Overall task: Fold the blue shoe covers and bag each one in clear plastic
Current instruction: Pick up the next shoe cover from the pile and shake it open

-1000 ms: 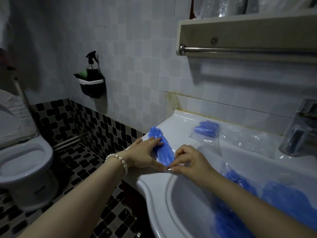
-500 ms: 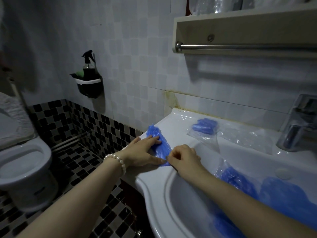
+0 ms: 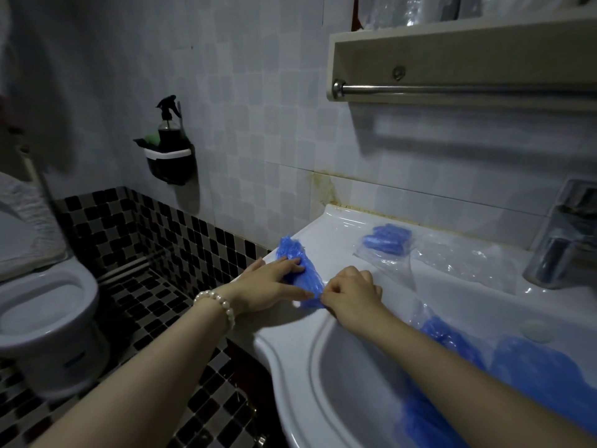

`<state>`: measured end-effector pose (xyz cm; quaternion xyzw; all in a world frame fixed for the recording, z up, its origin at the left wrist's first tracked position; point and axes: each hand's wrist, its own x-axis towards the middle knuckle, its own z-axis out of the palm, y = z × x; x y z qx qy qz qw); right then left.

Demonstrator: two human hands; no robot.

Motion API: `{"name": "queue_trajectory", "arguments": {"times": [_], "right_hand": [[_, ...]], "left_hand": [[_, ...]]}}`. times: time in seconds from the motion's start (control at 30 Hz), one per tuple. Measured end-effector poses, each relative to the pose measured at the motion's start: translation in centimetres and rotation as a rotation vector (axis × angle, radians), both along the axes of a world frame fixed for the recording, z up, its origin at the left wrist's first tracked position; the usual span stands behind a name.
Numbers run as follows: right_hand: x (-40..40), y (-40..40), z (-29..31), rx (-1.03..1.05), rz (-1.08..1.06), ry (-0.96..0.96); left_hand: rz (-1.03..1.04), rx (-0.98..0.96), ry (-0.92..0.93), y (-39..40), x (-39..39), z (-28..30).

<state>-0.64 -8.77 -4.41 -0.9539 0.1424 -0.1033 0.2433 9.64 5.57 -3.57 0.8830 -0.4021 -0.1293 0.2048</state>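
While the left hand (image 3: 271,282) lies flat with its fingers (image 3: 292,265) stretched straight across the blue shoe cover (image 3: 298,263), pressing it onto the white counter (image 3: 342,250) at the sink's left corner, the right hand (image 3: 350,291) curls its fingers and pinches the near end of the same cover at the basin's rim. That cover lies as a narrow folded strip, running from the counter's far left edge back toward the hands. A pearl bracelet (image 3: 218,307) circles the left wrist. Farther back on the counter, near the wall, a folded shoe cover in a clear bag (image 3: 386,242) lies flat, and loose clear plastic bags (image 3: 465,260) spread beside it toward the chrome faucet (image 3: 562,244). More blue shoe covers (image 3: 533,367) are heaped on the right side of the sink basin (image 3: 349,383), partly behind the right forearm, some under clear plastic. On the tiled wall to the left a black holder (image 3: 169,161) carries a dark spray bottle (image 3: 168,124) and something green. A toilet (image 3: 42,305) stands at the left edge over the black-and-grey mosaic floor; a small dark mark on its base is too blurred to read. Above the faucet a cream shelf (image 3: 452,50) with a metal rail (image 3: 468,90) bears more clear plastic. No writing anywhere can be read.
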Motion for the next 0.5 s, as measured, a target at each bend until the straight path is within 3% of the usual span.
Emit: {"name": "queue_trajectory", "arguments": {"times": [0.1, 0.17, 0.27, 0.33, 0.4, 0.5], "right_hand": [[0.4, 0.4, 0.2, -0.022, -0.041, 0.023], [0.3, 0.0, -0.3, 0.111, -0.002, -0.081], [-1.0, -1.2, -1.1, 0.373, 0.247, -0.275], [-1.4, -1.9, -1.3, 0.441, 0.348, -0.272], [-1.0, -2.1, -1.2, 0.409, 0.317, -0.264], [0.1, -1.2, -0.8, 0.202, 0.209, -0.251]], "left_hand": [[0.0, 0.045, -0.116, 0.0, 0.1, -0.3], [0.001, 0.046, -0.139, -0.1, 0.0, -0.3], [-0.005, 0.041, -0.121, -0.1, -0.1, -0.1], [0.002, 0.023, -0.095, -0.1, 0.0, -0.1], [0.004, 0.006, -0.081, -0.1, 0.1, -0.2], [-0.001, -0.003, -0.052, -0.1, 0.1, -0.1]]}}
